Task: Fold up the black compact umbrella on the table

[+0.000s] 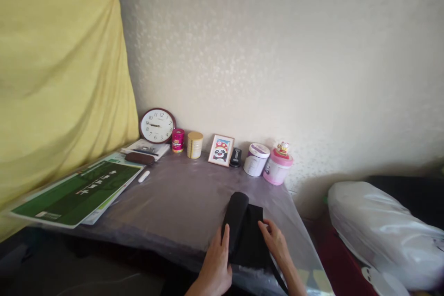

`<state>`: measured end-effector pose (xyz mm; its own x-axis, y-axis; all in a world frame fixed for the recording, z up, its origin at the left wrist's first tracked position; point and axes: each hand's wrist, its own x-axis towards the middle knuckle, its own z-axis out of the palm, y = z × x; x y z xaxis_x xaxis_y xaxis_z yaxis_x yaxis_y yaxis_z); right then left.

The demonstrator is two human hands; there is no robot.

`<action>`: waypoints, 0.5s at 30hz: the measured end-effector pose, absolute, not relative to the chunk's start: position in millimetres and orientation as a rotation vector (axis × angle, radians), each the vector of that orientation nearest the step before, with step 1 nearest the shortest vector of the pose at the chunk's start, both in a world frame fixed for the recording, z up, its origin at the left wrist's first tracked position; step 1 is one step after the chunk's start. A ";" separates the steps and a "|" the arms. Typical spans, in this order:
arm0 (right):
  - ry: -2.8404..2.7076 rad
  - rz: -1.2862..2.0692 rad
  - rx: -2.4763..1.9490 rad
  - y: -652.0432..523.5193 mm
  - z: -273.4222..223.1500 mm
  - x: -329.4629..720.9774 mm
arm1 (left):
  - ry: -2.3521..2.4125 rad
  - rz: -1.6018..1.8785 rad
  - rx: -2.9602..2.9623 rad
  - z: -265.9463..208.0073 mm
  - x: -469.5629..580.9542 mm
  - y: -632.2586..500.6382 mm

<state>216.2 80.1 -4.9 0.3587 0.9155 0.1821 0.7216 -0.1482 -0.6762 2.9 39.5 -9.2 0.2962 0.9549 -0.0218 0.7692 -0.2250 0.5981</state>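
Note:
A black roll, which looks like cloth, lies near the front edge of the table, with a flat flap spread to its right. My left hand is closed around the near end of the roll, thumb and fingers along its sides. At the flap's right edge, my right hand pinches the material between thumb and fingers. A thin black strap hangs below the right wrist, over the table edge. What is inside the roll, if anything, is hidden.
A table under clear plastic bears a clock, a pink tin, a yellow can, a framed panda picture, a stapler-like black object and two tubs. Green booklets lie left; a plastic-wrapped bundle sits right.

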 end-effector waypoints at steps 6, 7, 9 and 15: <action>-1.403 0.398 -1.987 74.4 -15.5 214.9 | 1.547 0.484 2.092 -5.4 4.5 36.6; -1.386 0.413 -1.988 73.4 -16.1 215.7 | 1.553 0.486 2.095 -5.3 4.9 36.1; -1.360 0.482 -1.956 71.8 -15.0 217.0 | 1.557 0.490 2.095 -6.0 5.6 35.5; -1.275 0.775 -1.707 73.9 7.9 200.7 | 1.555 0.502 2.106 -11.2 6.2 36.8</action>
